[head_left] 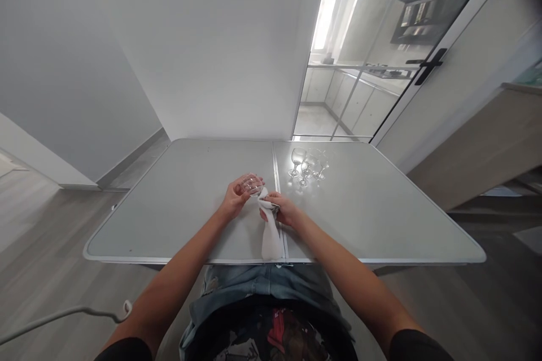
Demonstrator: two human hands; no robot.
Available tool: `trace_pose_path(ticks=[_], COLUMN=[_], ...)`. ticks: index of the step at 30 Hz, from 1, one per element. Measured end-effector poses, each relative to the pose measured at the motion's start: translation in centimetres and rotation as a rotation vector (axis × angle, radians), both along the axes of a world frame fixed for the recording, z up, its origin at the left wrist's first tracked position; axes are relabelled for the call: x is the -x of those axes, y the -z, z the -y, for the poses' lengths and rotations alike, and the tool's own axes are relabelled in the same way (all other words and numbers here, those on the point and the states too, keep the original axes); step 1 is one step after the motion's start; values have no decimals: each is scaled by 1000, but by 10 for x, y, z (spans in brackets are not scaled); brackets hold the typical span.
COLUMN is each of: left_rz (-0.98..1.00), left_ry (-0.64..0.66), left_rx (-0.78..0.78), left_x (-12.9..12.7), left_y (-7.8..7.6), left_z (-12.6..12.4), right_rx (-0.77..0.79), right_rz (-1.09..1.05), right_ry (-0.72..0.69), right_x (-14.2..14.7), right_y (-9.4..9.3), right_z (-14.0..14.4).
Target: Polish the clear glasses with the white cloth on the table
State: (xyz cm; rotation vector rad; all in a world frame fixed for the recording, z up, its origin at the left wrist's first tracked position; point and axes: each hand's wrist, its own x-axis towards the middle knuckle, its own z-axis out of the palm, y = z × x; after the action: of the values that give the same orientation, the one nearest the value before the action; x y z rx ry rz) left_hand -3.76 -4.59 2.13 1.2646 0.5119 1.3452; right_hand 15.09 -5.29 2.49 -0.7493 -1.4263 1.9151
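holding glass [253, 183] | clear, rounded, shiny | cloth [271, 240] white, trailing

Soft daylight glares white at the window [329, 8]; the edges bend, wide-angle.

The left half of the table [169, 208] gives a wide, level run from its outer edge up to the left hand [234, 194]. The right half gives similar room between the right hand [285, 208] and the far-right corner, obstructed only by a close group of stemmed glasses [298, 155] near the back edge; gaps among these are too tight for a hand. A modest lane separates that group from the held glass [252, 183]. Between the forearms, passage is partly blocked by the cloth [271, 240], which reaches down to the front edge. The wall [228, 67] limits reach behind the left half.
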Motion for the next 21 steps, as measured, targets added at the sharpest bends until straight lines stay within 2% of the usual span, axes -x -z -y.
trace_pose_path(ticks=[2,5,7,9,13,15,16,18,21], left_rz=[4,-1,-12,-7,-7,-28,-33,-31,-19], left_ry=[-60,-159,-178,-164,-50,5,13,-15,-117], left_rx=[3,4,2,12,26,9,-1,-16,-39], left_x=[-2,-6,-6,-5,0,0,0,-2,-4], left_y=[3,8,11,10,2,-3,-4,-3,4], left_z=[-3,-7,-9,-8,-2,1,1,0,-4], right_rx=[-213,-599,-692,-603,-76,80,87,-43,-470], right_rz=[124,455,577,498,67,-31,-34,49,348], right_ry=[162,489,601,527,84,-45,-56,24,368], right_x=[1,5,8,8,1,-4,-6,-7,-2], right_y=[0,1,1,2,2,1,0,-1,-1], right_z=[0,0,1,1,-3,-6,-7,-7,-5])
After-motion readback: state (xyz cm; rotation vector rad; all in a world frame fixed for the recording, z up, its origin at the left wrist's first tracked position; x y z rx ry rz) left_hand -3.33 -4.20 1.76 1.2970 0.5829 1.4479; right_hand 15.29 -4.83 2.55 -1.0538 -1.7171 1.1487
